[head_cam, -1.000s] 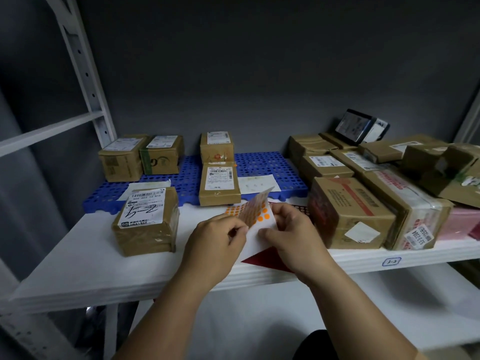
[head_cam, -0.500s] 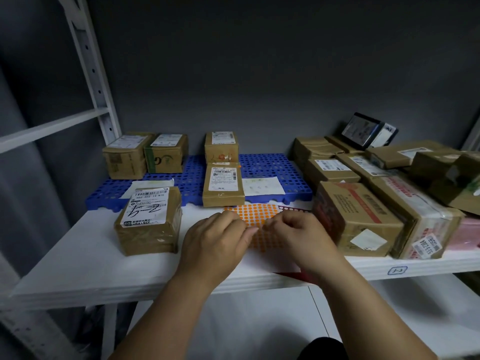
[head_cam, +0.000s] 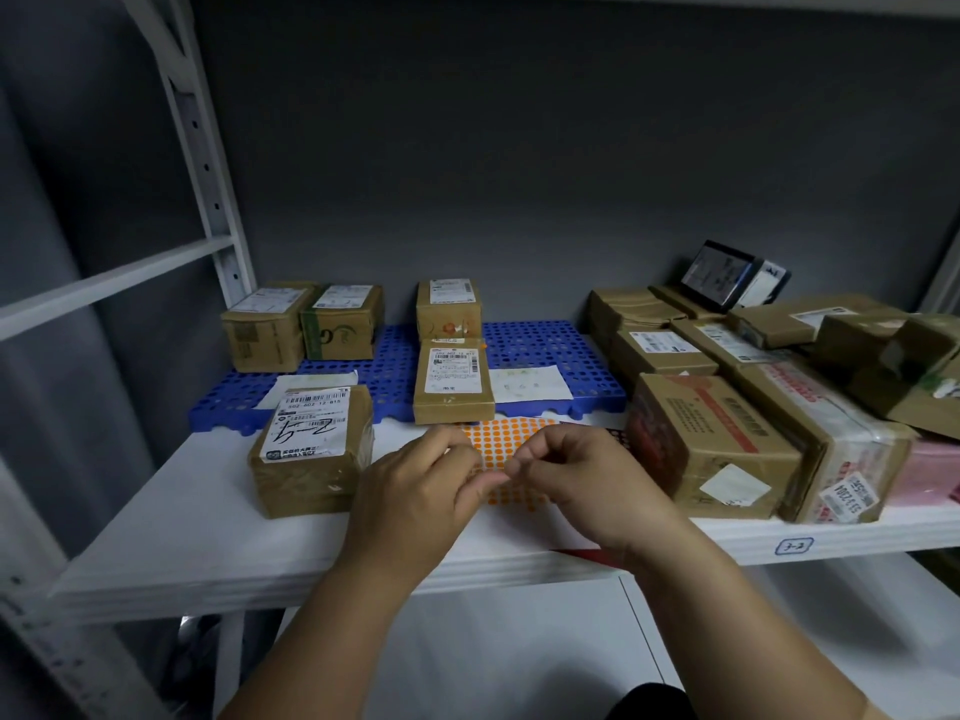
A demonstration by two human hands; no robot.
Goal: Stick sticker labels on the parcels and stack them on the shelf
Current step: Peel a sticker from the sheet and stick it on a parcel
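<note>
i see my left hand (head_cam: 415, 491) and right hand (head_cam: 576, 480) curled, fingertips meeting over the flat orange dotted sticker sheet (head_cam: 501, 441); whether they pinch anything, i cannot tell.

sticker sheet (head_cam: 511, 449) before pallet (head_cam: 545, 350)

A front parcel (head_cam: 310, 449) bears a label reading "502-402-12-815"; a parcel at right (head_cam: 852, 498) shows "3312084"; other labels are illegible.
</note>
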